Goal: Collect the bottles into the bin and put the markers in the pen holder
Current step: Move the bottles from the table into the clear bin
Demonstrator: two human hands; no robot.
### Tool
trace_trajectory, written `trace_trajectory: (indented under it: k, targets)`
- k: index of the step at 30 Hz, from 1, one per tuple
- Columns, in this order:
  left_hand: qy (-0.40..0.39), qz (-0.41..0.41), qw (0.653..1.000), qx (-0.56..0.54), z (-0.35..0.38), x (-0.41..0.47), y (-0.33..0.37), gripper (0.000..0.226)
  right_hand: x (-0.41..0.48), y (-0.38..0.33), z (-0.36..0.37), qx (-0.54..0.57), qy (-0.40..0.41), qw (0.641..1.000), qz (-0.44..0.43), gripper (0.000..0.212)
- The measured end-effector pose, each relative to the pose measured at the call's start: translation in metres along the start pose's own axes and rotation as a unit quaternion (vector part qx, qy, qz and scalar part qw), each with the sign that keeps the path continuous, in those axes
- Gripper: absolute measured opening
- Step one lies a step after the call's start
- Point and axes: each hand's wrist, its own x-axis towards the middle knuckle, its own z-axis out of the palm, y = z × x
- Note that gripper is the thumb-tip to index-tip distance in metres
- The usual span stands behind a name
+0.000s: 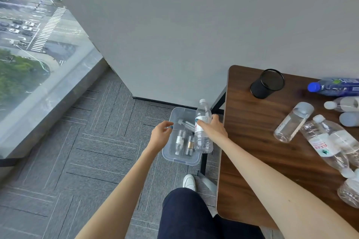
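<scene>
A clear plastic bin [174, 158] sits on the carpet left of the table, with three small bottles [180, 139] lying inside. My right hand [212, 128] grips a clear water bottle [203, 137] around its middle and holds it upright over the bin's right side. My left hand [162, 134] hovers over the bin's left rim with its fingers loosely curled and nothing in them. Several more bottles [326, 141] lie on the wooden table [250, 141]. A black mesh pen holder [267, 83] stands near the table's far corner. No markers are visible.
A blue bottle [334, 86] lies at the table's far right. A grey wall stands behind the bin, and a floor-level window is on the left. My leg and white shoe [189, 181] are just in front of the bin, beside the black table leg [203, 163].
</scene>
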Motion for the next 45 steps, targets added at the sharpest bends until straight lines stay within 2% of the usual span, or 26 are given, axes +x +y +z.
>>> trace_trajectory:
  k: [4,18,24,33,39,43,45]
  targets:
    - [-0.002,0.006,1.000,-0.003,0.000,0.000,0.001,0.029,-0.002,0.001,0.003,-0.009,-0.015,1.000,0.006,0.079]
    - [-0.024,0.027,0.999,-0.019,0.023,0.007,0.024,0.023,-0.004,0.047,-0.014,0.035,0.032,0.998,-0.040,0.025]
    - [-0.046,0.051,0.998,-0.012,0.054,0.004,0.051,0.022,-0.007,0.076,-0.045,0.065,0.073,0.994,-0.048,0.020]
    - [-0.067,0.072,0.995,-0.011,0.139,-0.022,0.104,0.021,-0.010,0.150,-0.109,0.094,0.126,0.986,-0.055,0.011]
    - [-0.048,0.087,0.995,0.007,0.218,-0.048,0.141,0.020,-0.008,0.221,-0.175,0.080,0.133,0.986,-0.066,0.012]
    - [0.008,0.124,0.991,0.055,0.273,-0.061,0.167,0.022,-0.004,0.265,-0.219,0.081,0.137,0.985,-0.073,0.013]
    - [0.040,0.152,0.984,0.087,0.302,-0.066,0.184,0.037,-0.001,0.286,-0.241,0.078,0.143,0.984,-0.077,0.013]
